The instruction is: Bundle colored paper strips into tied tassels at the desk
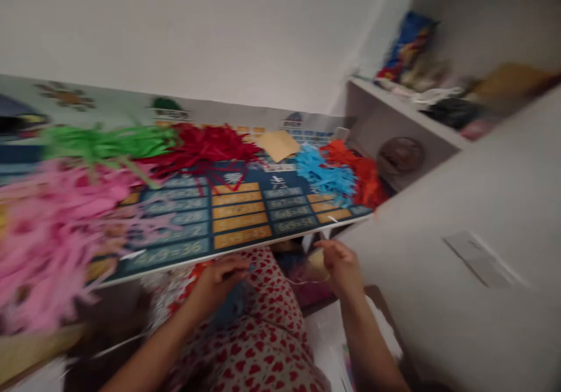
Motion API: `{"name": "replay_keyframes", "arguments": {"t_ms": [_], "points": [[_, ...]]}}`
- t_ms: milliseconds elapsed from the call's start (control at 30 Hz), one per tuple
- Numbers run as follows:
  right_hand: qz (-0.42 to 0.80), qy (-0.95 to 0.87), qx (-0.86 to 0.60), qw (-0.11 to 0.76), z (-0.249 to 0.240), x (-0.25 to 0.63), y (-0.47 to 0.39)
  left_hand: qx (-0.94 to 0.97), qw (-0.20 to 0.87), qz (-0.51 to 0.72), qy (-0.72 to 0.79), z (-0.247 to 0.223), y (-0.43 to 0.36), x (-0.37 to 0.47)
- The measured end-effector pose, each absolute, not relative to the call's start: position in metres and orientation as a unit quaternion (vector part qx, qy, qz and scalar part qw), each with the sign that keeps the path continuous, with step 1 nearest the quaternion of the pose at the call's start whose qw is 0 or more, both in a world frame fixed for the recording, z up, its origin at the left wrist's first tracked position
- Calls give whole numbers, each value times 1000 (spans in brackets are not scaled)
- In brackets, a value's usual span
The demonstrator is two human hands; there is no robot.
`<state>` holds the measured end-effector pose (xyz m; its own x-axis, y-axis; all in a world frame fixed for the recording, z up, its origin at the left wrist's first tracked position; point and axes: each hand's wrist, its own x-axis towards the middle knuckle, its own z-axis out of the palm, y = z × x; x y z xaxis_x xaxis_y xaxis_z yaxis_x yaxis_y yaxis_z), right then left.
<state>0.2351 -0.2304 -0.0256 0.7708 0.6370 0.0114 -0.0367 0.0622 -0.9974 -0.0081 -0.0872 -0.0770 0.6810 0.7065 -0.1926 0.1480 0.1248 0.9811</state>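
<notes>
My left hand point(221, 278) is over my lap, below the table's front edge, with its fingers pinched together. A bit of blue shows at its fingertips, and a blurred bundle of blue strips point(230, 307) hangs just under it. To the right, my right hand point(342, 262) is raised near the table's corner, thumb and forefinger pressed together. A thin pale thread point(307, 282) curves from the right hand toward the left. Orange strips point(188, 287) and silvery tinsel point(162, 295) lie beside my left forearm.
On the table point(241, 237), printed with sums, lie piles of pink strips point(56, 217), green strips point(109, 142), red strips point(210, 146), light blue strips point(326, 176) and orange-red strips point(366, 176), plus a tan paper piece point(279, 145). A cluttered shelf point(407, 114) and white panel point(460, 217) border the right.
</notes>
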Motion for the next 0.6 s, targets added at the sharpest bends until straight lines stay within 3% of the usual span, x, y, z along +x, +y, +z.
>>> {"name": "replay_keyframes", "arguments": {"t_ms": [167, 600], "points": [[245, -514, -668, 479, -37, 136, -195, 348, 795, 289, 404, -66, -95, -14], [239, -555, -683, 411, -46, 118, -172, 279, 814, 335, 383, -64, -98, -28]]}}
